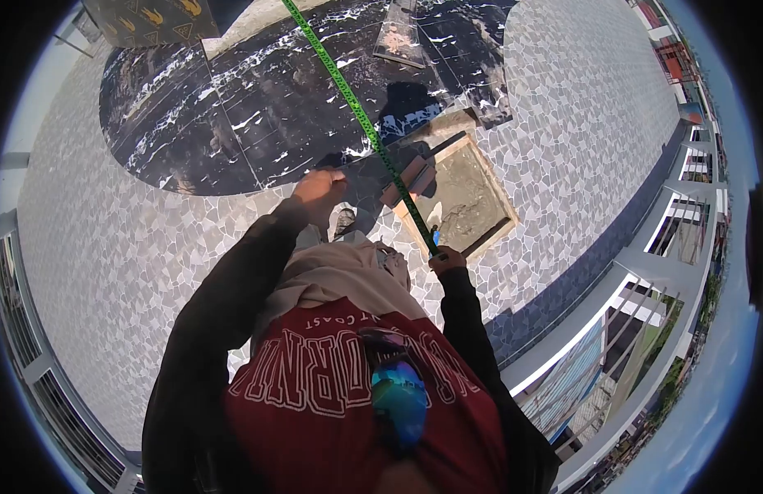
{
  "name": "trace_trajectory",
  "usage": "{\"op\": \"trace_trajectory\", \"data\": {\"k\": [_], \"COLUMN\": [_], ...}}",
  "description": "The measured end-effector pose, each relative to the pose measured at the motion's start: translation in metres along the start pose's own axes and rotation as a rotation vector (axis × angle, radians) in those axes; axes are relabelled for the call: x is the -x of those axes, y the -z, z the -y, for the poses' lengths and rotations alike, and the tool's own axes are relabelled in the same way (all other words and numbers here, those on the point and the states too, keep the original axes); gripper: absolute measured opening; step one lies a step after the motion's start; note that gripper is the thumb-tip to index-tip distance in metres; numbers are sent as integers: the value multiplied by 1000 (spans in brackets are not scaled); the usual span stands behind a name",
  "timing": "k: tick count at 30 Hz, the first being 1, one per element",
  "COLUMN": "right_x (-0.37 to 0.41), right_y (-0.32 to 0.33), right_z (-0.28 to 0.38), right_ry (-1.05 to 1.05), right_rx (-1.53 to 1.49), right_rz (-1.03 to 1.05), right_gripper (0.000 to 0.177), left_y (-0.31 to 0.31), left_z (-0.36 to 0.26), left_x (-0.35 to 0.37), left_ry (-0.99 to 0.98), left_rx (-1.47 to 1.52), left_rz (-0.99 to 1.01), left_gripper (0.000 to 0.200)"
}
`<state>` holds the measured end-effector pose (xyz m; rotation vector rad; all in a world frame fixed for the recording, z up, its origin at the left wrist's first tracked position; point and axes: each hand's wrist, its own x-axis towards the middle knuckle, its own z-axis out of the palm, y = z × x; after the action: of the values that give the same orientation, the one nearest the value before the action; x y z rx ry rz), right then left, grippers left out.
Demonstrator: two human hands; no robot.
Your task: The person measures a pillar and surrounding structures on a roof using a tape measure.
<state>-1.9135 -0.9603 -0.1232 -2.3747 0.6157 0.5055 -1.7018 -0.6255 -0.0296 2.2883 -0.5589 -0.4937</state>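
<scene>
My right hand (447, 260) is closed on the near end of a green measuring tape (348, 92) with black markings. The tape runs taut and slanting away to the top edge of the view, over dark marbled tiles. A small blue thing (436, 235) shows just above that hand. To the left, my left hand (319, 191) has its fingers curled in front of my leg; whether anything is inside cannot be seen. Under the tape, near my right hand, lies a square recess of grey mortar (464, 196) with a brownish block (409, 181) at its left side.
Black tiles with white veins (274, 115) cover a round-edged area ahead. A loose dark tile strip (400, 37) lies on them, and a printed cardboard box (155, 23) stands at the upper left. Patterned grey paving (579, 107) surrounds this, with a white railing wall (579, 346) along the right.
</scene>
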Motion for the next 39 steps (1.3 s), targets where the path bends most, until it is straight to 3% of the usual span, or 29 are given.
{"op": "trace_trajectory", "data": {"k": [1,3,7,10,17,22,28,35,39], "right_x": [0,2,10,14,12,10,11,13,14], "right_y": [-2,-3,4,6,-3,-1,-6,-7,-6], "right_z": [-1,0,11,17,9,10,2,-3,-1], "right_ry": [27,32,9,-2,-33,-14,-1,-26,-29], "right_rx": [1,2,-35,-37,-72,-37,-35,-39,-53], "right_rz": [-31,-39,-32,-35,-70,-56,-75,-63,-60], "right_gripper": [41,41,37,37,39,40,40,39,40], "left_y": [-5,-4,-15,-20,-26,-17,-19,-22,-23], "left_z": [4,-4,-6,-11,8,-5,1,2,5], "left_x": [-17,-46,-81,-88,-93,-90,-93,-91,-91], "left_ry": [-151,-41,10,25,9,70,72,41,41], "left_rx": [-100,-287,-457,-586,-584,-567,-582,-569,-581], "left_rz": [-97,68,191,252,214,220,238,188,189], "left_gripper": [27,45,67,65,67,52,59,53,64]}}
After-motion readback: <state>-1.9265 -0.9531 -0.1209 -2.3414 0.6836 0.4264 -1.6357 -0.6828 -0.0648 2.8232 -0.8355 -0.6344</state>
